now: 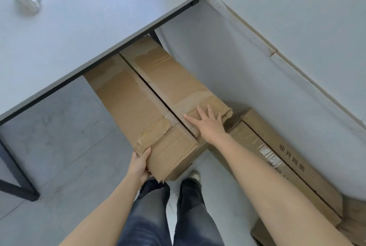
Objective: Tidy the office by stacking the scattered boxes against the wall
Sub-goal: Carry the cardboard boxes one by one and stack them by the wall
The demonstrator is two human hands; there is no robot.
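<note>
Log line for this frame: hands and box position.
left hand: grips near corner of large box | right hand: flat on its top flap | large box: far end under desk, beside long box at wall

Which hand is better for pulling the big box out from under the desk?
Probably the left hand: it grips the cardboard box's near corner, thumb on top. The right hand only lies flat on the top flap, fingers straight.

You have one head camera looking steeply down from close above the long cardboard box (128,97), desk (79,28) beyond it, wall (297,8) to its right.
</note>
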